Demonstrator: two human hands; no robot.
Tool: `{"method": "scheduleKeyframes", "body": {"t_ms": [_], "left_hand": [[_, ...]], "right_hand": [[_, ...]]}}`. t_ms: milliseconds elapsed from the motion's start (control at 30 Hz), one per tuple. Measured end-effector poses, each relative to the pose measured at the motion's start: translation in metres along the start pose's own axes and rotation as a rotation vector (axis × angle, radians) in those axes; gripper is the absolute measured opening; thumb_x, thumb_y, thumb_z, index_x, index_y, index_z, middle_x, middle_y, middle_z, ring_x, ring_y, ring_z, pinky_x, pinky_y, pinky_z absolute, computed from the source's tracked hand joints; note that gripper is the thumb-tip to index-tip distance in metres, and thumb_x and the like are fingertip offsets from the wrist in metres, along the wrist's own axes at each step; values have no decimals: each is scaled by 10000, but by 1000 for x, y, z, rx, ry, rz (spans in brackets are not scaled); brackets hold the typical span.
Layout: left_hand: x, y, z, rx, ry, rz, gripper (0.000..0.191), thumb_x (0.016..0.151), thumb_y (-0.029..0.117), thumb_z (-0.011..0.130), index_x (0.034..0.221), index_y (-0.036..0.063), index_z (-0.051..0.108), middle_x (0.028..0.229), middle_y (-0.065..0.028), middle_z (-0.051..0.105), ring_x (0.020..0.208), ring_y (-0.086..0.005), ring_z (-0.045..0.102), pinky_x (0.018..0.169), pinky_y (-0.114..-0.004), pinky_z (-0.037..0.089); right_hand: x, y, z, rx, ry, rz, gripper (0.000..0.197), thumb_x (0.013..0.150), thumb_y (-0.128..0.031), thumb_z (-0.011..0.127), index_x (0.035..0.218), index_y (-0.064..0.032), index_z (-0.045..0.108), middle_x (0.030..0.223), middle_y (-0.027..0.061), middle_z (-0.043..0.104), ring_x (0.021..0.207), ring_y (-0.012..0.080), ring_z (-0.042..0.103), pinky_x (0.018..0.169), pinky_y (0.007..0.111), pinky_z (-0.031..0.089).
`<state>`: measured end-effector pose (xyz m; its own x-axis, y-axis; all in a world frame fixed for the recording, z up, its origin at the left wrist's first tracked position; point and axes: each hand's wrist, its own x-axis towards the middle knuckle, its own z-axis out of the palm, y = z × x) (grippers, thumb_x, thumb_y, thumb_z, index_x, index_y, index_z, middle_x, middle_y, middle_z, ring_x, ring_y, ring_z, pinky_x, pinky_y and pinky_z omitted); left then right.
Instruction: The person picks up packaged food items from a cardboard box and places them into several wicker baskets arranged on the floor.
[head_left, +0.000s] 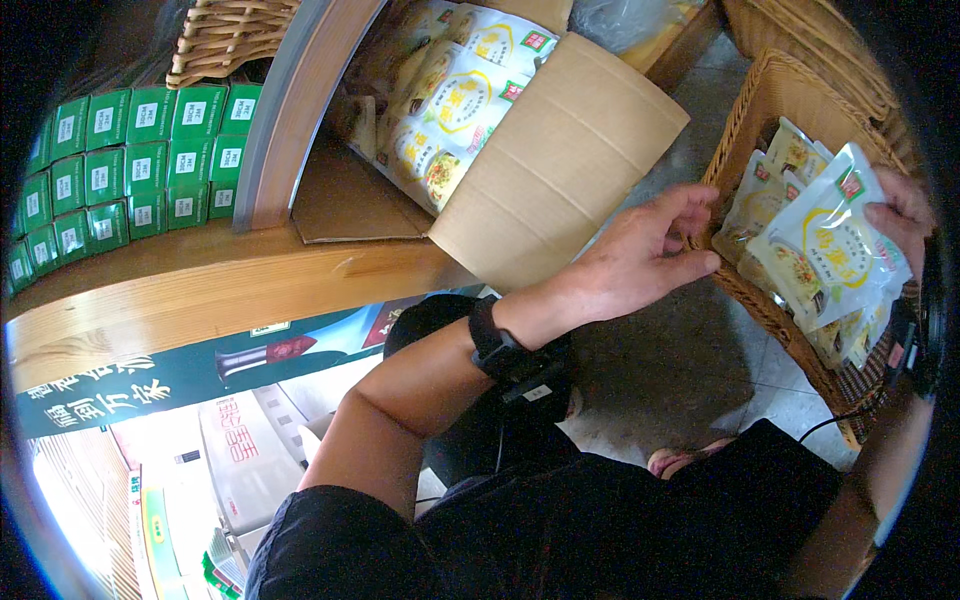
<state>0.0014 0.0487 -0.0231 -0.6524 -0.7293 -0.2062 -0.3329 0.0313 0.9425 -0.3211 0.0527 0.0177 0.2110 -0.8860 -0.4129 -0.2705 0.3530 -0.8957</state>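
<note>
My right hand (897, 214), at the right rim of the view, grips the edge of a glossy food packet (829, 236) with a yellow ring, a food picture and printed writing. The packet is tilted above a wicker basket (757, 304), in which several similar packets (756, 193) lie. My left hand (637, 247) is by the basket's near-left rim with thumb and fingers apart and nothing between them. Whether its fingertips touch the rim, I cannot tell. Left of it, an open cardboard box (562, 150) holds more such packets (457, 105).
Green aluminum foil boxes (146, 157) are stacked on a wooden shelf (225, 281), left of an upright post (300, 97). Another wicker basket (225, 37) sits above them. The box's flap juts out over the shelf edge. Below are a printed banner (180, 379) and the tiled floor (780, 367).
</note>
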Motion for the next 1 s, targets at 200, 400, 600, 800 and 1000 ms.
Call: {"method": "scheduleKeyframes", "body": {"t_ms": [200, 400, 600, 800, 1000], "left_hand": [[1, 33, -1, -264, -143, -15, 546, 797, 192, 627, 1236, 8, 359, 1143, -108, 507, 1058, -172, 473, 909, -298, 388], [-8, 26, -12, -730, -73, -243, 361, 832, 184, 571, 1143, 32, 469, 1047, -62, 573, 960, -157, 553, 847, -326, 451], [-3, 29, -35, -927, 125, -155, 442, 871, 285, 494, 1229, 57, 374, 1139, -80, 529, 1006, -189, 548, 865, -343, 455], [-4, 23, -48, -871, 152, -182, 443, 878, 281, 475, 1227, 31, 365, 1144, -97, 520, 967, -196, 567, 802, -311, 496], [-12, 27, -68, -840, 293, -159, 373, 847, 139, 527, 1188, 40, 414, 1062, -100, 555, 928, -209, 577, 736, -324, 532]], "right_hand": [[13, -21, 40, 280, -32, -149, 331, 816, -158, 545, 1095, 10, 481, 998, 89, 565, 879, 135, 546, 794, 261, 432], [40, -20, 57, 416, 90, -139, 385, 858, -300, 488, 1119, -16, 473, 1084, 77, 541, 927, 113, 544, 813, 245, 439], [51, -20, 92, 740, -300, -176, 457, 855, -353, 501, 1207, -78, 405, 980, 52, 575, 874, 175, 580, 713, 279, 486], [59, -31, 139, 522, -37, -340, 389, 814, -161, 529, 1175, -32, 459, 995, 30, 583, 860, 86, 560, 698, 221, 472], [72, -40, 141, 517, -132, -316, 403, 866, -211, 491, 1225, -52, 402, 1044, 65, 546, 881, 109, 560, 690, 241, 481]]}}
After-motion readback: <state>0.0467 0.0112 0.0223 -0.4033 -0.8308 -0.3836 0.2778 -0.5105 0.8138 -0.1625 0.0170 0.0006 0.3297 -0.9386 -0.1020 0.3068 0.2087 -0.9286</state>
